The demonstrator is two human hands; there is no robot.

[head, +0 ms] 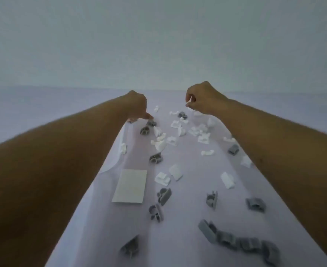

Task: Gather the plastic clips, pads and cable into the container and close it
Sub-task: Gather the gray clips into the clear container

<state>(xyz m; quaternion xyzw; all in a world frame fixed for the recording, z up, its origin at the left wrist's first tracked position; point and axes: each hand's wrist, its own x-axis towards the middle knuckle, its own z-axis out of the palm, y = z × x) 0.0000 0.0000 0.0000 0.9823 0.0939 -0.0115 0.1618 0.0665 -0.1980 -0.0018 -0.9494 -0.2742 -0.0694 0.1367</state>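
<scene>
Reaching far across the table (178,218) with both arms, the person works the distant end of the scatter first. Right hand (201,99) is curled, thumb and forefinger pinching a small white clip (189,101) lifted clear of the surface; other fingers folded in, likely to keep the piece from slipping. Left hand (139,106) is down at the surface, fingers bent toward a grey clip (151,123) at its tips; whether they have closed on it cannot be told, since the fingertips are blurred and partly hidden by the hand.

White clips (178,130) lie in a loose heap between the two hands and just nearer than them. Grey clips are spread nearer the camera, with a row of four grey clips (239,241) end to end at bottom right. A flat white pad (131,185) lies near the left forearm. A faint clear curved edge runs beside that arm; it may be the container, but I cannot tell. No cable or lid identified.

Judgement: task is early. Nearly all pieces are loose on the table, and nothing visibly sits in a container. Picking with both hands at once suits small light parts. Risk: the clips are small and the white ones are low in contrast against the pale cloth, so strays are easily missed.
</scene>
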